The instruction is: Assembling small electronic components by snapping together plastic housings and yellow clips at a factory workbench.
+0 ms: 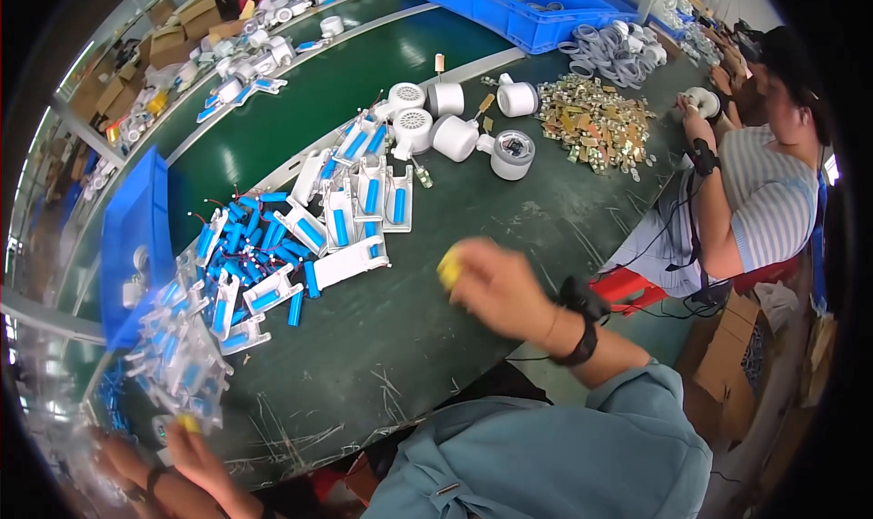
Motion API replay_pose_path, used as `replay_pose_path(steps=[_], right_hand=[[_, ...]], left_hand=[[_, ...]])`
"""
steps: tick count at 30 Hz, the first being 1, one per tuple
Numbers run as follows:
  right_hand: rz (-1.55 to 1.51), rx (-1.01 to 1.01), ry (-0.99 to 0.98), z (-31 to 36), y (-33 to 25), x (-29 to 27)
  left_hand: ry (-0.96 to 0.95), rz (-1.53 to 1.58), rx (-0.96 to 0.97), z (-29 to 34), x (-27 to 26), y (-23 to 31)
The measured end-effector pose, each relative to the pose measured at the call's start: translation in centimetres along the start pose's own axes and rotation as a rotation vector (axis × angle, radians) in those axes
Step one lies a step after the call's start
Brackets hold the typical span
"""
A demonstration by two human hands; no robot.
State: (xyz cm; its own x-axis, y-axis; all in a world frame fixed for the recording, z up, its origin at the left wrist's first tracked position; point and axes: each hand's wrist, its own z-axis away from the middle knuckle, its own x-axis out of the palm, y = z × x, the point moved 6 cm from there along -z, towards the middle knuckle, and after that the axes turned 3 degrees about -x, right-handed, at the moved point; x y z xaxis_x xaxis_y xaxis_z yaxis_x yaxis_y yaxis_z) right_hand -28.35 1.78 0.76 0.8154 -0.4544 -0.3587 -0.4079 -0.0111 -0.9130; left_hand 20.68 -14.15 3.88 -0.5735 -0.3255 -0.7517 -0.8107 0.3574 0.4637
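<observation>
My right hand point(498, 289) hovers blurred over the dark green table point(509, 219), right of centre. It has a yellow cot on one fingertip and a black band on the wrist. Whether it holds anything is lost in the blur. Just left of it lie white plastic holders point(350, 262) with blue cylindrical cells point(244, 237), some with red wires. My left hand point(195, 460) is at the lower left edge, fingers apart, a yellow-capped fingertip touching the near end of a heap of white holders point(182, 364).
White round fan housings point(455, 137) and a pile of small brass-coloured metal parts point(596, 123) lie further back. Blue crates stand at the left point(132, 237) and the top point(509, 10). A co-worker in a striped shirt point(773, 201) sits at the right.
</observation>
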Motion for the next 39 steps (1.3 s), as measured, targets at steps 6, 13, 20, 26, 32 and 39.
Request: replay_pose_path(steps=[6,13,20,26,32,39], right_hand=[[0.93,-0.279,0.553,-6.4,2.7,-11.2],[0.874,-0.051,0.29,-7.1,2.9,-7.5],[0.37,-0.453,-0.399,-1.6,-3.0,-1.5],[0.683,-0.614,0.103,1.6,-5.9,-0.6],[0.678,-0.394,-0.104,4.5,-4.0,3.8],[0.744,-0.396,-0.143,3.9,-4.0,4.8]], left_hand=[[-0.406,0.365,0.078,2.5,3.4,8.0],[-0.708,0.384,0.043,6.9,9.2,14.5],[-0.811,0.491,0.126,7.0,10.2,16.7],[-0.709,0.51,0.2,6.9,9.9,17.5],[-0.754,0.429,0.134,7.3,9.9,17.4],[-0.613,0.358,0.386,6.7,10.3,18.5]])
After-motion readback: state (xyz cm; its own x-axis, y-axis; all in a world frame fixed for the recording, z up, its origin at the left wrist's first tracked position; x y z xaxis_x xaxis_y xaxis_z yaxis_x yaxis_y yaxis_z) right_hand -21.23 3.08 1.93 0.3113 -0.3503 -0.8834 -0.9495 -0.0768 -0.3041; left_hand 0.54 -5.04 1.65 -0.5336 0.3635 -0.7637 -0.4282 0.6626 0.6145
